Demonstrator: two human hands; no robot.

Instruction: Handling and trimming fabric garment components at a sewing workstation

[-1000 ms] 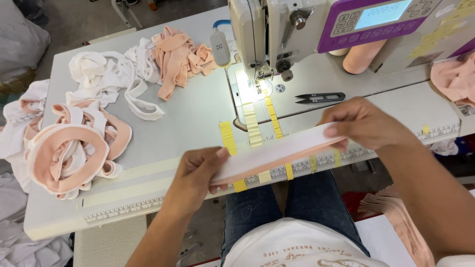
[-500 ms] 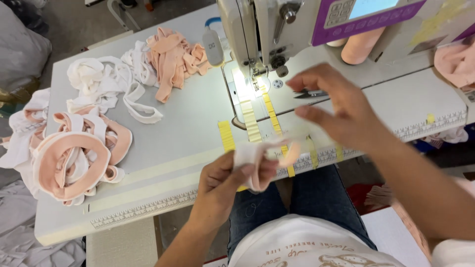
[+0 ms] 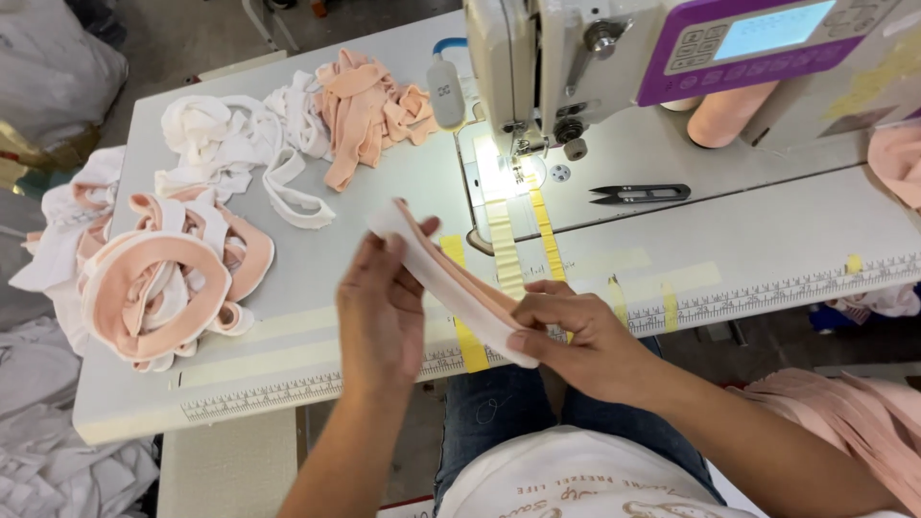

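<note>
A folded strip of white and peach elastic band point(image 3: 446, 278) runs slantwise between my two hands above the table's front edge. My left hand point(image 3: 379, 312) pinches its upper end, fingers pointing up. My right hand point(image 3: 576, 331) grips the lower end between thumb and fingers. Behind the strip stands the sewing machine point(image 3: 576, 58), its needle area point(image 3: 523, 144) lit by a small lamp.
Black thread snips point(image 3: 641, 194) lie on the machine bed. Piles of peach and white bands sit at the far left: a looped stack point(image 3: 158, 278), white strips point(image 3: 230, 144) and peach pieces point(image 3: 369, 101). Yellow tape marks point(image 3: 499, 240) and a ruler strip point(image 3: 767, 293) line the grey table point(image 3: 317, 259).
The strip was held stretched flat, then bunched in my left hand while my right hand reached toward the machine. Now both hands hold it folded and slanted, nearer the left.
</note>
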